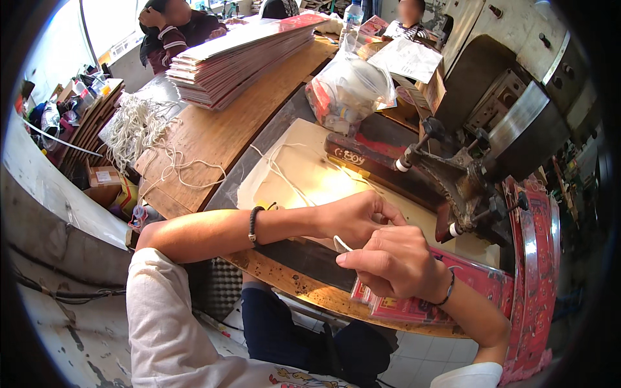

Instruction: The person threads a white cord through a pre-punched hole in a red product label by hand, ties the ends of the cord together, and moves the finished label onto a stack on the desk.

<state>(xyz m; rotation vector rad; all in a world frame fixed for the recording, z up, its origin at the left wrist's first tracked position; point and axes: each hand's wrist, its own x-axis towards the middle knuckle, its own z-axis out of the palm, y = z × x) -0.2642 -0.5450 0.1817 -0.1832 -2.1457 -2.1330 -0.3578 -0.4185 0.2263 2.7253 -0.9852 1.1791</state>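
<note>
Over the near edge of the workbench my two hands meet. My right hand (401,262) is closed in a pinch, and a short bent end of white cord (341,244) sticks out by its thumb. Just beyond it my left hand (356,215) is closed, its fingers curled toward the right hand; whatever it grips is hidden. Beneath and beside the right hand lie red printed sheets in clear plastic (475,291). Thin loose cords (281,169) run over the pale board (310,139) behind my hands.
A press-like metal machine (462,174) stands at the right, with a dark bar across the board. Behind are a clear plastic bag (349,87), a water bottle (352,18) and a tall stack of printed sheets (236,61). A white cord bundle (139,126) lies left. Two people sit beyond.
</note>
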